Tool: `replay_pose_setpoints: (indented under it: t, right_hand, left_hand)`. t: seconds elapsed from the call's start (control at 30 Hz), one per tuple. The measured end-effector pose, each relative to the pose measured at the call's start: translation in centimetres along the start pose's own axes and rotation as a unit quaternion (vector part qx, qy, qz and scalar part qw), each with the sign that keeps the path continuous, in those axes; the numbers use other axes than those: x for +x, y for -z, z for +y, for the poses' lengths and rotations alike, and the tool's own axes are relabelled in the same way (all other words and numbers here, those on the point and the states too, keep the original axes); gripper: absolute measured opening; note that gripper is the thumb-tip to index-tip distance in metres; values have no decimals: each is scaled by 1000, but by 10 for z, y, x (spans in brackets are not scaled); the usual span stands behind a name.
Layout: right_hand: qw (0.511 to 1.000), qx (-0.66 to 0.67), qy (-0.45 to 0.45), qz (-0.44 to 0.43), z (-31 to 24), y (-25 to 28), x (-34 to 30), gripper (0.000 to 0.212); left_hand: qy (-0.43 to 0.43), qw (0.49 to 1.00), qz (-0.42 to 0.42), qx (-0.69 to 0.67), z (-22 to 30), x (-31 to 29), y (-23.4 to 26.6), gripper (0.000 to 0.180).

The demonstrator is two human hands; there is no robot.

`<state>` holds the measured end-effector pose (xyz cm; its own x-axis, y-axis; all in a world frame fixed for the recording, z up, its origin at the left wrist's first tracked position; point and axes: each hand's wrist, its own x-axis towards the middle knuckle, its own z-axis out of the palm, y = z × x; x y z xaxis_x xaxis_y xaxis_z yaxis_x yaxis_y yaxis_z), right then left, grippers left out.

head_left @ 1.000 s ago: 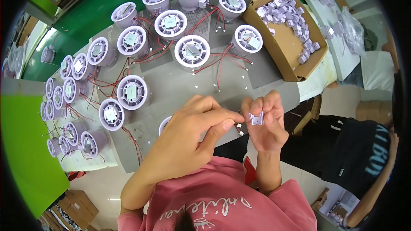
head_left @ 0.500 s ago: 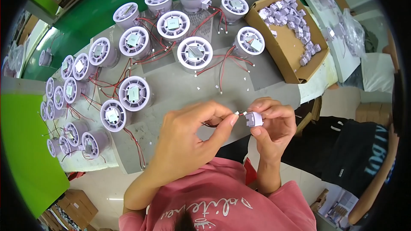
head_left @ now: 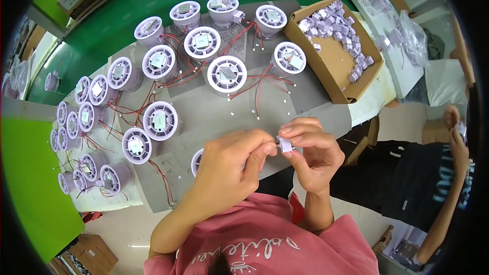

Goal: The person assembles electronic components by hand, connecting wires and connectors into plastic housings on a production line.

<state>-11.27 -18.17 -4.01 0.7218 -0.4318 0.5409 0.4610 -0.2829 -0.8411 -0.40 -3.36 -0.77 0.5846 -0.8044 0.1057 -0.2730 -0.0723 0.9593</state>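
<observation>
My right hand (head_left: 316,155) pinches a small lavender plastic block (head_left: 286,145) between thumb and fingers. Closed just beside it, my left hand (head_left: 229,160) holds the end of a wire; its fingertips almost meet the block, and the connector is mostly hidden there. Behind my left hand, a round lavender housing (head_left: 195,164) shows only its edge. Further off on the grey mat stand several similar cup-shaped housings, among them one with a slotted rim and a square pale pad (head_left: 161,121). Red and black wires (head_left: 261,91) with small white plugs trail from them.
At the far right of the grey mat (head_left: 244,132) sits an open cardboard box (head_left: 333,89) with many small lavender blocks. More housings crowd the left table edge. To the right, a person in dark clothes (head_left: 417,178) is close by. White crumbs dot the mat.
My hands have come together, and the white plug that showed between them is now at the block, mostly covered by fingers. The view has shifted slightly, revealing a housing behind my left hand.
</observation>
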Motion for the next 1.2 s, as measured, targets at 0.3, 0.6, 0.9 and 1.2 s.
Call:
replay_pose_setpoints:
  t: [0.3,0.6,0.9,1.2]
  right_hand:
    - [994,18,-63,-88,-8,12,11,24]
    - [993,-2,-91,-80,-13,12,3,30]
    - [974,-120,-145,-123,-25,21,1,45]
    - [948,-232,-109,-187,-13,18,-5,50]
  left_hand:
    - [67,990,-29,-123,3,-1,5,12]
    - [100,988,2,-118,2,-1,1,28]
    - [-29,970,-65,233,3,0,5,64]
    - [34,947,-103,303,12,-8,-1,49]
